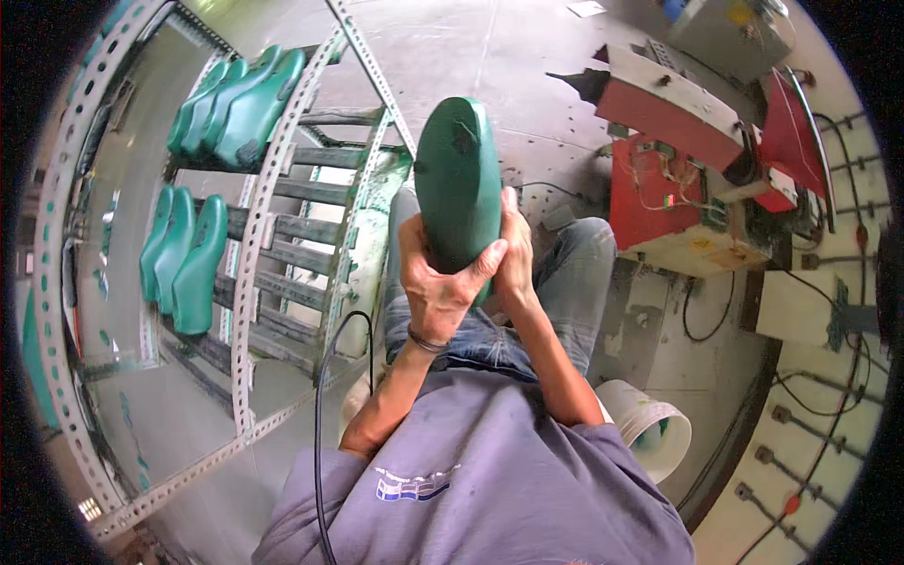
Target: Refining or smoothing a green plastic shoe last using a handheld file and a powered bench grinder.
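Observation:
A green shoe last is held up in front of me over my lap, its flat sole side toward me. Near the middle of that face a dark patch shows. My left hand wraps round the lower end, thumb across the sole. Along the right side, my right hand grips the same last, with most of its fingers hidden behind it.
On my left stands a perforated metal rack with slatted shelves, bearing several green shoe lasts. A red machine is at the far right. Beside my right elbow sits a white bucket. A black cable runs past my left arm.

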`<state>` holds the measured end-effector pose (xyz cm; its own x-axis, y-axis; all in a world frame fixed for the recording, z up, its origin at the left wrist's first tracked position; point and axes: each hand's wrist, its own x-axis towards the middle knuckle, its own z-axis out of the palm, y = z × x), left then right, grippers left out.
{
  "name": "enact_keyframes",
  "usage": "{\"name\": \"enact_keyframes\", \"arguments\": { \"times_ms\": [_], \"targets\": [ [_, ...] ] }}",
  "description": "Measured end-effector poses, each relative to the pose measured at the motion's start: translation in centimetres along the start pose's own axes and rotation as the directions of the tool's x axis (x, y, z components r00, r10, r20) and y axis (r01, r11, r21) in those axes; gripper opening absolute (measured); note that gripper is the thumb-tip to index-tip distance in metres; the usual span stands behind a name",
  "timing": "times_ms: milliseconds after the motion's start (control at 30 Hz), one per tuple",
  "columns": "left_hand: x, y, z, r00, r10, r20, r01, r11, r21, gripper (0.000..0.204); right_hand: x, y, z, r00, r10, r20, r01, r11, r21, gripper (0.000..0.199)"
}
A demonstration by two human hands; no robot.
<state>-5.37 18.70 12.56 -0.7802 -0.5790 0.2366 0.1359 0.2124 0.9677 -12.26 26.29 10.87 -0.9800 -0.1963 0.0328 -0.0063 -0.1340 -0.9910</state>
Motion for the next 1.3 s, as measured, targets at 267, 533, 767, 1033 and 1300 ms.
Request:
{"name": "enact_keyframes", "arguments": {
  "times_ms": [267,533,767,1033,1300],
  "targets": [
    [-0.1,-0.2,-0.6,0.964,-0.221,0.151,0.249,0.948,-0.2,0.034,1.6,1.7,-1.9,0.867,0.425,0.26,-0.494,0.802,0.335,0.05],
    [2.3,-0.4,-0.7,0.929,-0.264,0.26,0.329,0.91,-0.253,0.032,4.9,4.2,-2.8,0.897,0.339,0.284,-0.425,0.838,0.343,0.049],
    [1.9,0.2,-0.4,0.932,-0.361,0.037,0.357,0.897,-0.262,0.039,0.3,-1.8,-0.1,0.99,-0.085,0.11,0.113,0.952,-0.285,0.024],
    [0.1,-1.1,-4.2,0.911,-0.326,0.251,0.411,0.709,-0.573,0.05,-1.7,-3.5,-1.8,0.777,0.25,0.578,-0.291,0.956,-0.023,0.055],
    [-3.6,-4.0,-6.6,0.869,-0.432,0.241,0.487,0.665,-0.566,0.054,-2.1,-1.6,1.2,0.815,0.104,0.57,-0.084,0.995,-0.063,0.052]
  ]
}}
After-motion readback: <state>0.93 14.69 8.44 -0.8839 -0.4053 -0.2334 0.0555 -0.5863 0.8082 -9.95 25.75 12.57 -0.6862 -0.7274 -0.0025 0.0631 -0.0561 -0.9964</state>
